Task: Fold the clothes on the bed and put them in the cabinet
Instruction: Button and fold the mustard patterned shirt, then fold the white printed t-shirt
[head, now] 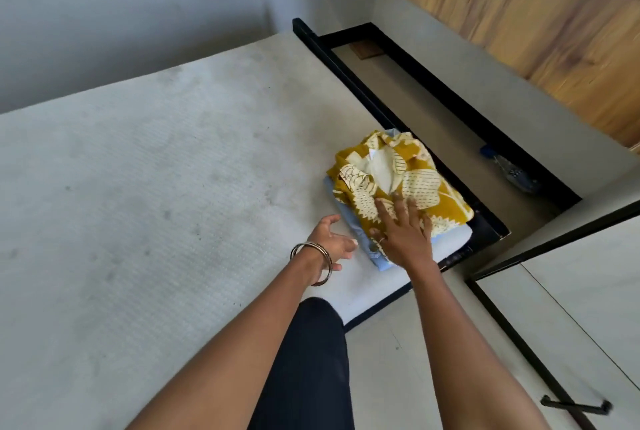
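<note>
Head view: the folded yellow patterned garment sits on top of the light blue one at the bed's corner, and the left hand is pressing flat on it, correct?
Not quite. In the head view the right hand presses flat on the yellow patterned garment, which does lie on the light blue garment at the bed corner. The left hand hovers beside the stack.

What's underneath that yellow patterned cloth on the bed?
A folded light blue garment lies under the yellow patterned cloth, showing along its near edges. The cloth and right hand cover the rest.

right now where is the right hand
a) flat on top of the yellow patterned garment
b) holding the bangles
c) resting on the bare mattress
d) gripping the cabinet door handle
a: the right hand lies with straight fingers on the yellow patterned garment atop the folded stack.
</note>
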Motion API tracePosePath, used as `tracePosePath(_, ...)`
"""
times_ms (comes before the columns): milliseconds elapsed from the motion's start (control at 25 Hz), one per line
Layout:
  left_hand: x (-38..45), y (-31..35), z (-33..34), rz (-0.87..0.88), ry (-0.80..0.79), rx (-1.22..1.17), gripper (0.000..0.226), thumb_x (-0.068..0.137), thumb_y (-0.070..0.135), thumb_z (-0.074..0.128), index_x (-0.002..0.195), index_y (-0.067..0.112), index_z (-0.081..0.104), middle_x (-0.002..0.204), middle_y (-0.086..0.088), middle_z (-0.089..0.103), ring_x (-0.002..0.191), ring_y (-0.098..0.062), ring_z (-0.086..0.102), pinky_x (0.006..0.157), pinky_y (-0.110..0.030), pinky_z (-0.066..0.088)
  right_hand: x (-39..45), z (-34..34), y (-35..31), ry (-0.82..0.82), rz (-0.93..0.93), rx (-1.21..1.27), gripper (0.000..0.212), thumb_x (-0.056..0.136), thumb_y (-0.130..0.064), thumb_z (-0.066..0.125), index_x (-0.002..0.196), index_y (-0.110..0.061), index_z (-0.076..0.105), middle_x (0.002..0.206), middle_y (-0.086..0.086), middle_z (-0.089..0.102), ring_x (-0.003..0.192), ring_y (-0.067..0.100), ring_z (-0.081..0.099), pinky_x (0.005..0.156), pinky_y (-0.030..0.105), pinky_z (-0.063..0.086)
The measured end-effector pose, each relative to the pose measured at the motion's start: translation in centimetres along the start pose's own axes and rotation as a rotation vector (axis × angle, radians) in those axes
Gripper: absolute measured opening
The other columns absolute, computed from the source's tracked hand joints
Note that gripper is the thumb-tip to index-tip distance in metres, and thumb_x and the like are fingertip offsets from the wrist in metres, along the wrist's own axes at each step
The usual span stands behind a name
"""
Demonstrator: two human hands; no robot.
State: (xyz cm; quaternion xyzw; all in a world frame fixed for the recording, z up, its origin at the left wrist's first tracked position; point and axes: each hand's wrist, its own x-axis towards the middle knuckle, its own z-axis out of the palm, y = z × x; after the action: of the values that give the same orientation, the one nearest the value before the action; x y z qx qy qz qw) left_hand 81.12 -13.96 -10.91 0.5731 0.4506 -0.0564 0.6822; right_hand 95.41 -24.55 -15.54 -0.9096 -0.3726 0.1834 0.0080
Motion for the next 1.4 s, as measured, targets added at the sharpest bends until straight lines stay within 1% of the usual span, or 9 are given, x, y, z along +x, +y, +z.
tracePosePath(160, -2.2, -1.6, -5.1, 0.001, 0.141, 0.184, 0.047, 0.088, 0.009, 0.063, 0.131, 0.021, 0.051, 0.112, -0.011, 0.066, 0.079, -0.020, 0.067, 0.060, -0.029, 0.052, -1.3, -2.7, -4.9, 0.119, 0.150, 0.154, 0.060, 0.100, -0.052, 0.040, 0.153, -0.032, 0.021, 0.164, 0.009, 0.003, 0.149, 0.036, 0.002, 0.113, 0.065, 0.006)
tracePosePath(440, -10.9, -6.2, -17.3, 0.253, 0.400, 0.569, 0.031, 0.086, 0.015, 0.061, 0.114, 0.025, 0.066, 0.100, -0.004, 0.071, 0.092, -0.023, 0.066, 0.087, -0.030, 0.052, -7.3, -5.0, -23.1, 0.075, -0.106, 0.407, 0.050, 0.097, -0.055, 0.045, 0.138, -0.026, 0.047, 0.141, 0.010, 0.047, 0.134, 0.033, 0.034, 0.104, 0.053, 0.025)
tracePosePath(640, -19.9, -11.8, -30.1, 0.290, 0.789, 0.283, 0.024, 0.085, 0.009, 0.059, 0.101, 0.021, 0.073, 0.087, -0.005, 0.074, 0.083, -0.022, 0.066, 0.082, -0.029, 0.052, -13.6, -2.9, -37.6, -0.025, -0.384, 0.594, 0.035, 0.098, -0.043, 0.052, 0.129, -0.026, 0.052, 0.121, 0.001, 0.062, 0.120, 0.022, 0.051, 0.100, 0.044, 0.033)
tracePosePath(800, -29.5, -19.9, -40.6, 0.359, 1.133, -0.047, 0.032, 0.086, -0.006, 0.046, 0.088, 0.015, 0.070, 0.073, -0.009, 0.070, 0.059, -0.021, 0.063, 0.056, -0.014, 0.049, -19.5, 0.1, -50.0, -0.145, -0.624, 0.665, 0.028, 0.096, -0.031, 0.057, 0.122, -0.021, 0.058, 0.093, -0.007, 0.067, 0.100, 0.022, 0.062, 0.089, 0.048, 0.051)
tracePosePath(1000, -38.6, -30.7, -51.0, 0.212, 1.511, -0.225, 0.034, 0.083, -0.003, 0.048, 0.084, 0.025, 0.067, 0.069, -0.003, 0.070, 0.065, -0.025, 0.067, 0.068, -0.038, 0.057, -24.8, 4.5, -62.0, -0.281, -0.759, 0.686, 0.008, 0.091, -0.036, 0.060, 0.091, -0.030, 0.066, 0.067, -0.005, 0.071, 0.078, 0.022, 0.069, 0.077, 0.049, 0.057)
tracePosePath(1120, -42.6, -34.7, -56.8, 0.011, 1.750, -0.069, 0.030, 0.081, -0.001, 0.054, 0.102, 0.017, 0.066, 0.084, -0.011, 0.071, 0.090, -0.037, 0.064, 0.084, -0.043, 0.050, -26.1, 6.7, -68.9, -0.368, -0.825, 0.642, 0.007, 0.088, -0.025, 0.060, 0.092, -0.024, 0.067, 0.074, -0.002, 0.073, 0.081, 0.024, 0.070, 0.078, 0.049, 0.057)
tracePosePath(1240, -44.6, -35.2, -62.9, -0.107, 1.867, 0.263, 0.047, 0.079, 0.007, 0.067, 0.125, 0.010, 0.056, 0.113, -0.019, 0.059, 0.105, -0.043, 0.052, 0.090, -0.051, 0.043, -26.4, 8.3, -74.3, -0.457, -0.949, 0.565, 0.030, 0.078, -0.030, 0.054, 0.104, -0.018, 0.065, 0.090, 0.006, 0.074, 0.089, 0.028, 0.069, 0.081, 0.051, 0.055)
tracePosePath(1320, -45.0, -34.2, -67.4, -0.191, 1.829, 0.448, 0.066, 0.079, 0.017, 0.073, 0.139, 0.016, 0.046, 0.137, -0.016, 0.045, 0.120, -0.042, 0.042, 0.093, -0.055, 0.043, -25.8, 9.7, -76.8, -0.495, -0.975, 0.538, 0.024, 0.082, -0.022, 0.057, 0.105, -0.019, 0.064, 0.089, 0.006, 0.074, 0.089, 0.026, 0.069, 0.083, 0.051, 0.054)
tracePosePath(1400, -44.3, -33.4, -71.4, -0.323, 1.619, 0.742, 0.087, 0.077, 0.029, 0.076, 0.150, 0.031, 0.029, 0.158, -0.007, 0.018, 0.139, -0.040, 0.023, 0.104, -0.057, 0.033, -24.6, 11.2, -78.0, -0.510, -0.992, 0.513, 0.020, 0.087, -0.015, 0.059, 0.105, -0.023, 0.063, 0.081, -0.001, 0.073, 0.086, 0.022, 0.069, 0.084, 0.049, 0.054)
